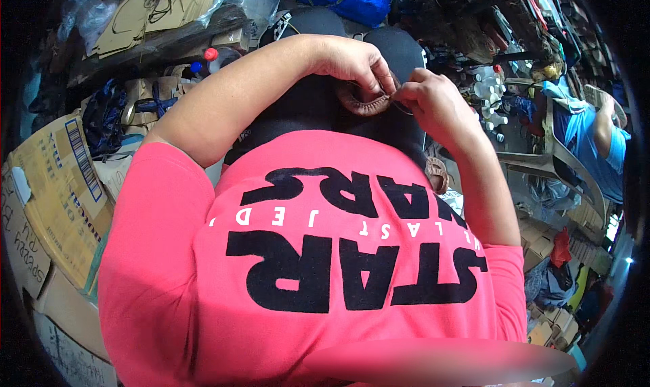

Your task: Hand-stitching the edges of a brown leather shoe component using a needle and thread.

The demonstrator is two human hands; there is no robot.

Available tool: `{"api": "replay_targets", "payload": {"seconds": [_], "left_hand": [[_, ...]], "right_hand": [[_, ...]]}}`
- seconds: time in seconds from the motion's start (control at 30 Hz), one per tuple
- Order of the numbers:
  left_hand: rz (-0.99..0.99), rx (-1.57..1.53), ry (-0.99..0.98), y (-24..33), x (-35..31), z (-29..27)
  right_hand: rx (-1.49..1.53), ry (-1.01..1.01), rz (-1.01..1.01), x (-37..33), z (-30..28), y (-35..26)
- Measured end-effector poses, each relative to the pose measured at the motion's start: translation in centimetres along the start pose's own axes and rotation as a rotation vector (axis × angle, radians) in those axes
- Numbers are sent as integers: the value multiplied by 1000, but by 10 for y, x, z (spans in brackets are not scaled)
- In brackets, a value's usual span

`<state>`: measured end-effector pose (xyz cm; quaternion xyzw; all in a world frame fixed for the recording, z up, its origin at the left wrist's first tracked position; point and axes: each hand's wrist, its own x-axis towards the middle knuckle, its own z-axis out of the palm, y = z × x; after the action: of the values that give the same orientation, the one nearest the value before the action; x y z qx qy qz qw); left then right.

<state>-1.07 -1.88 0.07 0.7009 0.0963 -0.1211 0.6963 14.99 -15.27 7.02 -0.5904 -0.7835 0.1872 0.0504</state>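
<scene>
Pinching brown pc (365, 108) w/ L hand (353, 62), R hand (437, 104) pinching its edge, btls (486, 88) nearby, contents unclear.

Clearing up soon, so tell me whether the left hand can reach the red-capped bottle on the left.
Probably not right now: the left hand is busy at the brown stitched piece, though nothing seems to cover the red cap.

The person wears a bright pink T-shirt (152, 272) with short sleeves (159, 184) and soft folds down the sides. Thick black block letters (318, 272) fill the front in two rows, with small white letters (278, 216) in a line between them. The trousers (291, 109) are plain-looking, dark and black
</scene>
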Motion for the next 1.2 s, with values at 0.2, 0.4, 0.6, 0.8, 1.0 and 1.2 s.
{"api": "replay_targets", "payload": {"seconds": [0.2,0.4,0.6,0.8,1.0,1.2], "left_hand": [[74,248,127,9,4,-5],[113,185,272,-2,14,-1],[345,766,832,-2,-15,22],[19,775,664,4,-90,21],[124,526,1143,6,-92,0],[458,222,1107,9,-67,9]], "right_hand": [[186,-47,-33,8,10,16],[341,-40,96,12,19,16],[1026,29,367,2,21,34],[863,-9,234,-27,32,38],[1358,203,393,-28,38,60],[630,126,140,-20,30,30]]}}
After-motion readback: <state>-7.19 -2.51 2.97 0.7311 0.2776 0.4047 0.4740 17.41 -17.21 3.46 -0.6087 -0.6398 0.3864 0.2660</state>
